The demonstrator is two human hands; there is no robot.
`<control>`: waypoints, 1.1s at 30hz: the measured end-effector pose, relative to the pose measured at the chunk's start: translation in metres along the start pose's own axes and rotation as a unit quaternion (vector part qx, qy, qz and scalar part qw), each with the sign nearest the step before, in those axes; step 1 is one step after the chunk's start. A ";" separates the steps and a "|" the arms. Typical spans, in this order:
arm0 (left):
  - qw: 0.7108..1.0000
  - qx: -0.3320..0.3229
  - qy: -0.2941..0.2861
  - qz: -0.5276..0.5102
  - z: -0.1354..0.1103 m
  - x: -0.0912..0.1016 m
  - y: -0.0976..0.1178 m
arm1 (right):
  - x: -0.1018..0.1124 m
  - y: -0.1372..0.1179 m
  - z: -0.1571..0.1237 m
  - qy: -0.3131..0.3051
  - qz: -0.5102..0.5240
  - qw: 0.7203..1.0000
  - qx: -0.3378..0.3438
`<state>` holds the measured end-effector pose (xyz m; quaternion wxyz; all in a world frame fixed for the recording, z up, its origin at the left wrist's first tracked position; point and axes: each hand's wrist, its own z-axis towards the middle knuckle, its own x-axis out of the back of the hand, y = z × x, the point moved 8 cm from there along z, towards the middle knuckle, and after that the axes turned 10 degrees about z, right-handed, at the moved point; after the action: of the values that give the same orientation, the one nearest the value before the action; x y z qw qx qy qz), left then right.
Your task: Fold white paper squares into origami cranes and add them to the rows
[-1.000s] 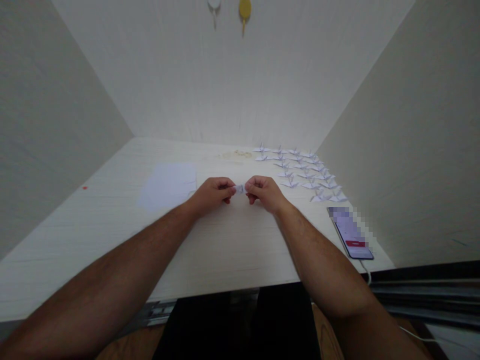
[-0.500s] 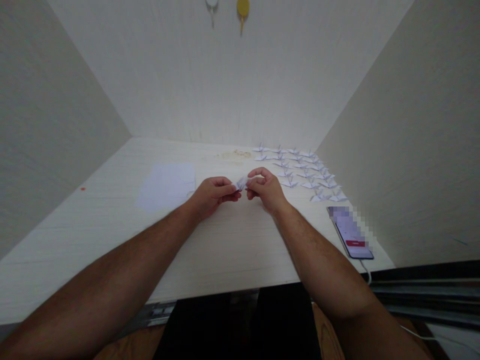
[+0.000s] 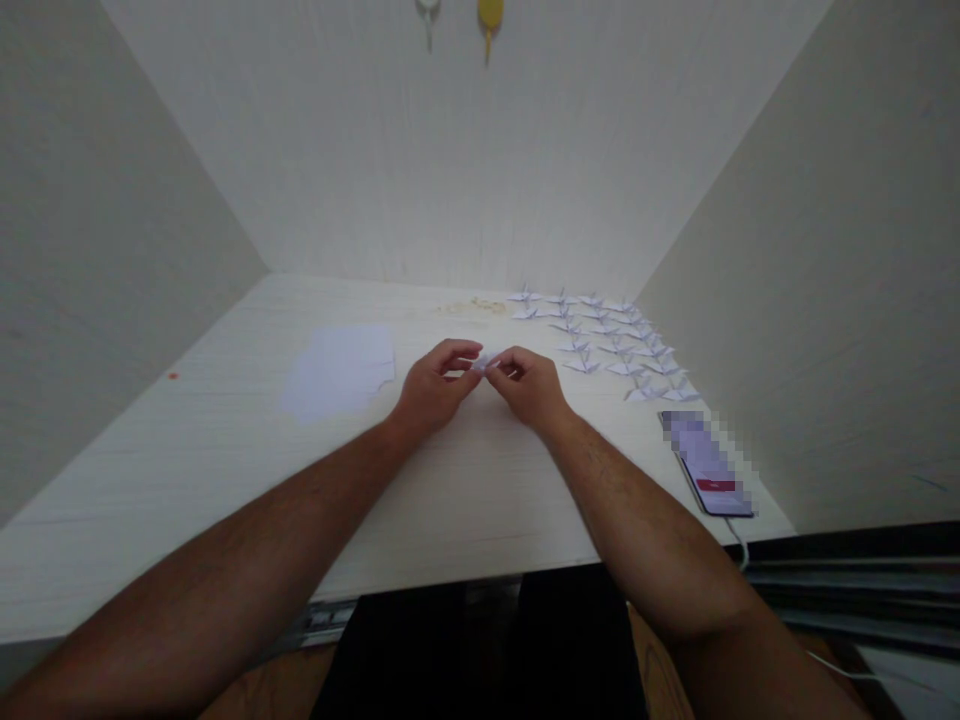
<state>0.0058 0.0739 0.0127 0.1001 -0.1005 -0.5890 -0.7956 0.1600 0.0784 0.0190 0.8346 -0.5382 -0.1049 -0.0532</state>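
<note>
Between my fingertips, over the middle of the white table, is a small folded white paper crane. My left hand pinches its left side between thumb and fingers. From the right, my right hand grips it the same way, thumb tip close to the other thumb. Fingers cover most of the folded paper, so its exact shape is hard to see. Several finished white paper cranes stand in rows beyond my right hand. Left of my left hand lie white paper sheets.
A phone with a white cable lies at the table's right edge. Walls enclose the table at the back and both sides. A yellow hook and a white hook hang on the back wall. Brownish stains mark the table's rear.
My hands have come closer together, and my left fingers have lifted and shifted on the paper crane. It now shows less between the fingers. The view has moved slightly.
</note>
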 end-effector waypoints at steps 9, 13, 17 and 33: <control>0.997 0.004 -0.011 -0.074 -0.001 -0.001 0.003 | -0.002 -0.006 -0.002 -0.008 -0.009 1.000 0.019; 0.991 0.040 0.004 -0.127 -0.001 -0.002 -0.005 | -0.002 0.003 -0.001 0.000 0.055 0.998 -0.023; 0.988 0.053 0.021 -0.142 0.000 -0.001 -0.011 | -0.004 0.004 -0.002 -0.002 0.079 0.997 -0.019; 0.993 0.075 0.033 -0.082 -0.003 0.001 -0.012 | -0.009 -0.012 -0.005 -0.015 -0.024 0.998 0.056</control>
<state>0.0010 0.0748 0.0015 0.0610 -0.0172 -0.6500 -0.7573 0.1496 0.0684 0.0251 0.8604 -0.4883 -0.1332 -0.0596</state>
